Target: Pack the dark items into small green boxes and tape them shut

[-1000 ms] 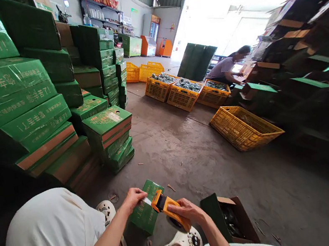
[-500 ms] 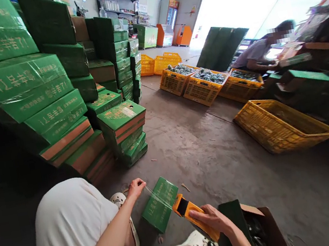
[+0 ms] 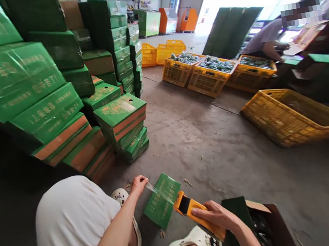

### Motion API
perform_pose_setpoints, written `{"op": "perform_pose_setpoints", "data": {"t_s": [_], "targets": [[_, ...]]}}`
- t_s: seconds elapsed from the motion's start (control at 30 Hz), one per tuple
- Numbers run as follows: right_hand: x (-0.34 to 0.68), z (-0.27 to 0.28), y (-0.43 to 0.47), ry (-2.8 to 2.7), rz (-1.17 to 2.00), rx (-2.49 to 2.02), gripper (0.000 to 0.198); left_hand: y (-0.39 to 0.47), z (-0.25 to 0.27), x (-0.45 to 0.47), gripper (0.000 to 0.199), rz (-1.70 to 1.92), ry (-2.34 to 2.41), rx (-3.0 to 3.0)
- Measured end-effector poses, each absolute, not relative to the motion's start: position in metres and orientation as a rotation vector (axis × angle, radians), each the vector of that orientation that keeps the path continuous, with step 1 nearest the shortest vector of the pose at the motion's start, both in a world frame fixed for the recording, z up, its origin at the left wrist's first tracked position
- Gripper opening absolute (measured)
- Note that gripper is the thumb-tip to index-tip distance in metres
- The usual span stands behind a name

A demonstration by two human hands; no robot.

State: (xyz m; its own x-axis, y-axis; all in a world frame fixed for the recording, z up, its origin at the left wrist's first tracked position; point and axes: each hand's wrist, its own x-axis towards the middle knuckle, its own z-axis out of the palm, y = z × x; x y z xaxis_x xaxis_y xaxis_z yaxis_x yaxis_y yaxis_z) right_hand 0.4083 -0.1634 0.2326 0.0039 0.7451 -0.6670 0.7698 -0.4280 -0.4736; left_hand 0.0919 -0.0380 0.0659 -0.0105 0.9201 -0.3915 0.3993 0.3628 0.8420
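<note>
Between my feet a green carton (image 3: 162, 204) with printed lettering lies on the floor. My left hand (image 3: 139, 185) pinches the free end of a strip of clear packing tape (image 3: 158, 191) at the carton's left side. The strip runs across the carton to a yellow tape dispenser (image 3: 199, 214). Wrapped round the dispenser's handle is my right hand (image 3: 216, 217), just right of the carton, with the dispenser's head by the carton's right edge. An open carton (image 3: 277, 228) with dark contents, hard to make out, stands beside my right forearm.
Tall stacks of green cartons (image 3: 12, 73) rise on the left. A yellow crate (image 3: 285, 123) stands tilted in view at the right. Several filled yellow crates (image 3: 207, 79) are farther back, near a seated person (image 3: 267, 39). Bits of debris (image 3: 188, 183) dot the floor (image 3: 192, 135).
The camera view has shifted, moving the background. Both hands keep their hold on tape and dispenser; the strip now looks lower, closer to the carton's top.
</note>
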Motion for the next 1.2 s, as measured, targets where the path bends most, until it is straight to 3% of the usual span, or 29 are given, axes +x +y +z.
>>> {"op": "perform_pose_setpoints", "data": {"t_s": [0.3,0.57,0.67,0.77,0.93,1.2], "targets": [[0.412,0.203,-0.163,1.531,-1.496,2.199,0.057,-0.046,0.034,0.088,0.036,0.696,1.557,1.214],[0.411,0.172,-0.164,1.477,-1.516,2.199,0.050,-0.065,0.009,0.114,0.036,0.571,1.565,1.227],[0.413,0.163,-0.164,1.445,-1.463,2.219,0.047,-0.069,0.005,0.123,0.056,0.508,1.614,1.215],[0.415,0.159,-0.162,1.435,-1.436,2.225,0.046,-0.071,0.008,0.125,0.067,0.500,1.735,1.282],[0.413,0.162,-0.157,1.425,-1.433,2.192,0.046,-0.089,0.024,0.135,0.047,0.494,1.739,1.410],[0.407,0.167,-0.158,1.488,-1.332,2.188,0.048,-0.087,0.059,0.138,0.069,0.300,1.561,1.400]]}}
